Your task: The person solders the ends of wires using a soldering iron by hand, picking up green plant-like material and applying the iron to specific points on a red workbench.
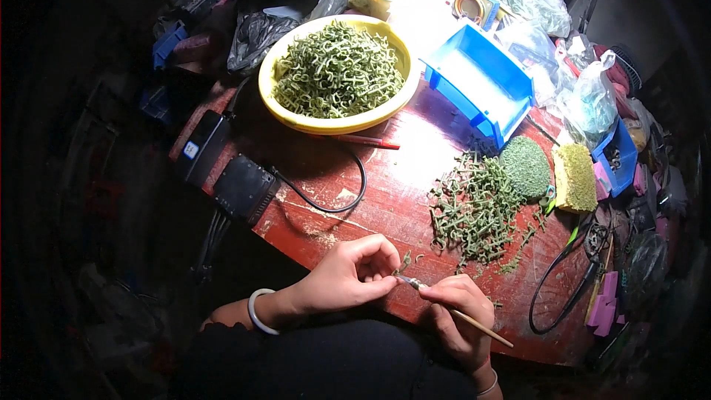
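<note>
My left hand [352,270], with a pale bangle at the wrist, pinches a small green piece [405,259] between thumb and fingertips at the table's near edge. My right hand [461,311] is closed around a thin wooden-handled tool [485,328] with a metal end. That end meets the left fingertips at the green piece; whether its tip is a brush or a blade, I cannot tell. Just beyond my right hand lies a loose pile of small curved green pieces [474,211]. Farther back, many similar pieces [337,70] heap up in a yellow bowl [275,115].
Right of the pile sit a round green textured pad [526,167] and a yellow sponge block [575,178]. Behind them stands a blue bin [474,67]. Black boxes [244,187] with a cable loop lie at the left edge, plastic bags [589,96] at the right.
</note>
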The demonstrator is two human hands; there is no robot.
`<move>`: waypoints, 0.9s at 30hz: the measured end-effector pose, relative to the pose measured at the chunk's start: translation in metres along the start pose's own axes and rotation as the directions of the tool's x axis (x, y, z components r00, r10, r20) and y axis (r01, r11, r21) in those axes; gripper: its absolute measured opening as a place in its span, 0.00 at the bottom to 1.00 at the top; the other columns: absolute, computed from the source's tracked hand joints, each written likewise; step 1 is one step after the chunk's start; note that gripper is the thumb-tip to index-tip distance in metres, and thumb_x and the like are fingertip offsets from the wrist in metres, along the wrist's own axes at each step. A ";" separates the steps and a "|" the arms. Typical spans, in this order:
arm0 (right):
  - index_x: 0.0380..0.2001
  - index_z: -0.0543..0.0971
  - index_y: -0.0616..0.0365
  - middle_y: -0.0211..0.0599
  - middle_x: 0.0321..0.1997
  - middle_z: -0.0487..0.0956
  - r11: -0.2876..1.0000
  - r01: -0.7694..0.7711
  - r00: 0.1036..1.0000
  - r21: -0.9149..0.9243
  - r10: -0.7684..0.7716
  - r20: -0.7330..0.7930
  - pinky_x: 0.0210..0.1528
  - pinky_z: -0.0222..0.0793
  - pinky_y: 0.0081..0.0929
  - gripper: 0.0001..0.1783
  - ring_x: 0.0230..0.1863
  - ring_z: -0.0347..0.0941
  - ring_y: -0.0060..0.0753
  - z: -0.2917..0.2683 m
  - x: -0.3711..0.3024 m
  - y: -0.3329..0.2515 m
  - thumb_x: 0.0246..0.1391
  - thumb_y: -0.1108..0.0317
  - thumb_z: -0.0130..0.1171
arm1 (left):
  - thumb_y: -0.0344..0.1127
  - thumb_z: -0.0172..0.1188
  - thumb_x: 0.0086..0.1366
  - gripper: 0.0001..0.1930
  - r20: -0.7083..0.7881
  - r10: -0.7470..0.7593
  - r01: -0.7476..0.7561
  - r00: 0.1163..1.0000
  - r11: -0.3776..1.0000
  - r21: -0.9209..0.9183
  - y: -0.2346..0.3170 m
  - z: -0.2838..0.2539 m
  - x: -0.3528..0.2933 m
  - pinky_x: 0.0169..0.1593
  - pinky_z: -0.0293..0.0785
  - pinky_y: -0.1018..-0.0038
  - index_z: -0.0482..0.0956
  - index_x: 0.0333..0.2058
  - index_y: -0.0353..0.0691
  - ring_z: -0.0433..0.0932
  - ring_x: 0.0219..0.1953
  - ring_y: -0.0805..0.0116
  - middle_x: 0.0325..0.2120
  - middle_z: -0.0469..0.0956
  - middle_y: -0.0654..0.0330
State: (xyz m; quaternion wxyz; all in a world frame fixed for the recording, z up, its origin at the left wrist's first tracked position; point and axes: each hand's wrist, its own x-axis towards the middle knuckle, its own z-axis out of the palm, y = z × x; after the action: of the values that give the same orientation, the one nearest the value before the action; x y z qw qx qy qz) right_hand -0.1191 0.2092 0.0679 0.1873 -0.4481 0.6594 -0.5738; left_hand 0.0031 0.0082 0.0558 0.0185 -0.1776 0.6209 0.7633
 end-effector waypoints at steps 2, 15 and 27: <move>0.44 0.84 0.63 0.42 0.37 0.82 1.000 -0.006 1.000 0.003 0.006 0.001 0.42 0.74 0.30 0.15 0.37 0.78 0.39 0.000 0.000 0.000 0.52 0.83 0.62 | 0.28 0.68 0.65 0.09 0.016 0.012 -0.012 1.000 1.000 0.018 0.000 0.000 0.000 0.34 0.69 0.86 0.76 0.40 0.39 0.72 0.31 0.88 0.30 0.76 0.72; 0.44 0.84 0.63 0.45 0.37 0.82 0.996 -0.086 0.994 0.023 0.087 -0.067 0.42 0.74 0.30 0.14 0.38 0.79 0.39 -0.004 -0.007 -0.001 0.54 0.83 0.61 | 0.29 0.69 0.64 0.10 0.053 -0.018 0.017 0.998 1.000 0.023 0.002 -0.001 0.001 0.34 0.68 0.87 0.76 0.41 0.40 0.72 0.32 0.88 0.31 0.76 0.72; 0.47 0.79 0.65 0.38 0.33 0.84 0.628 -0.592 0.545 -0.505 -0.149 -0.825 0.35 0.74 0.23 0.11 0.31 0.79 0.26 -0.130 -0.063 0.027 0.68 0.70 0.57 | 0.20 0.67 0.63 0.11 -0.005 -0.100 0.100 0.995 0.995 0.024 0.009 -0.006 0.002 0.38 0.76 0.85 0.78 0.43 0.33 0.79 0.35 0.83 0.33 0.80 0.66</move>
State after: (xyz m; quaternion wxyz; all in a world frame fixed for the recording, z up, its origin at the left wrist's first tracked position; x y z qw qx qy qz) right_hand -0.1944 0.3351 0.0615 -0.2551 -0.0705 0.8962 -0.3561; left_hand 0.0009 0.0001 0.0623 0.0574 -0.2097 0.6203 0.7536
